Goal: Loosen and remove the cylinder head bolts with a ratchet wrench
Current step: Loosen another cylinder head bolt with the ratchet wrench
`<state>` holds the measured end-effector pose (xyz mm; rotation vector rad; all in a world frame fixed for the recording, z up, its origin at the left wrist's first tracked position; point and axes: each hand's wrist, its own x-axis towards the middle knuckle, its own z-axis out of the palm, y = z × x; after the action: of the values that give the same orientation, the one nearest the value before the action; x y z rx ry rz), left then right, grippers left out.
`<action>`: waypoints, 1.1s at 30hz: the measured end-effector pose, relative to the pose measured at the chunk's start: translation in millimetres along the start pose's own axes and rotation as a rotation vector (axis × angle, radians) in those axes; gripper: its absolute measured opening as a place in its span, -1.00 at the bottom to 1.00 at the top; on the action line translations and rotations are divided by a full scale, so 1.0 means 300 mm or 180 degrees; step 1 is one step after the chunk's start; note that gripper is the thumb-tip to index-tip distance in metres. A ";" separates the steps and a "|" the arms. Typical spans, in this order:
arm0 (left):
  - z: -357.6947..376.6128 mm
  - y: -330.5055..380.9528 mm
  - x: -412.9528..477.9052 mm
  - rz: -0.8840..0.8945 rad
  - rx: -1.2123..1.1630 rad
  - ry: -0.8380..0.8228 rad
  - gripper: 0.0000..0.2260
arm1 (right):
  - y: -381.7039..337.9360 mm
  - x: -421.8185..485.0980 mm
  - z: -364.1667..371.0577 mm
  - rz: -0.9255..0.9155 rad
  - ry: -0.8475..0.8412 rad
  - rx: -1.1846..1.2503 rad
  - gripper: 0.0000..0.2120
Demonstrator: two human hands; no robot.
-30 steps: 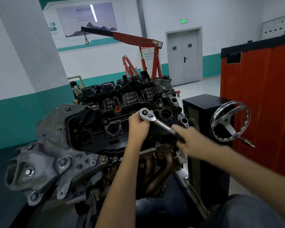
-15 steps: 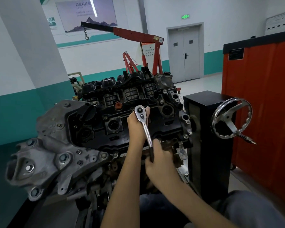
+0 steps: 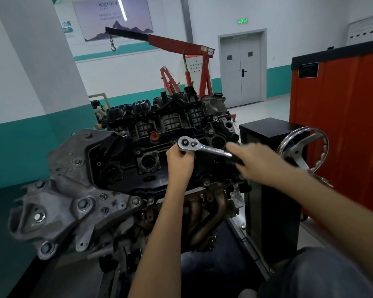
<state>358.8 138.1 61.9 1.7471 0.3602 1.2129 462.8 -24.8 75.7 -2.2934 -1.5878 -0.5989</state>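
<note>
One wide-angle camera, worn on the person's head, looks forward and slightly down. It sits close to the engine, which fills the middle of the frame. Both forearms enter from the lower edge. The door and the red hoist stand far back in the upper part. Verticals lean near the edges.

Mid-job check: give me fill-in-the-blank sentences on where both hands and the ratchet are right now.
The left hand holds the chrome ratchet wrench at its ____ end.
The right hand grips the wrench's black ____.
The spoked chrome handwheel stands to the ____ of the black engine cover.
Missing words: head; handle; right.
</note>
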 end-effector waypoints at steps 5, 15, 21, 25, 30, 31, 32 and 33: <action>0.030 0.004 -0.004 -0.0020 -0.0032 0.0144 -0.53 | -0.341 -0.140 0.222 0.1009 0.0539 0.2161 -0.74; -0.006 0.020 0.016 -0.0180 0.0116 -0.0296 -0.56 | -0.077 -0.085 0.072 0.0216 -0.0203 0.1309 -0.73; -0.013 0.014 0.003 -0.0141 0.0059 -0.0111 -0.85 | 0.027 0.046 -0.042 -0.0215 0.0060 -0.0420 -0.79; 0.013 0.012 -0.010 -0.0068 -0.0051 -0.0025 -0.63 | -0.161 -0.121 0.132 0.0645 0.0293 0.1315 -0.74; 0.014 -0.001 -0.001 -0.0291 -0.0325 0.0070 -0.64 | -0.444 -0.122 0.257 0.1018 0.0577 0.2767 -0.76; 0.010 -0.003 0.001 -0.0298 -0.0340 0.0036 -0.69 | -0.443 -0.119 0.252 0.1017 0.0574 0.2771 -0.74; 0.006 -0.004 0.001 -0.0313 -0.0342 0.0015 -0.75 | -0.417 -0.121 0.241 0.0991 0.0512 0.2712 -0.74; 0.005 -0.003 0.002 -0.0322 -0.0325 -0.0002 -0.76 | -0.373 -0.125 0.225 0.0916 0.0401 0.2595 -0.74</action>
<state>360.7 138.3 61.3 1.6226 0.3754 1.1390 358.2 14.8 -1.5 -1.7556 -1.1125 0.0019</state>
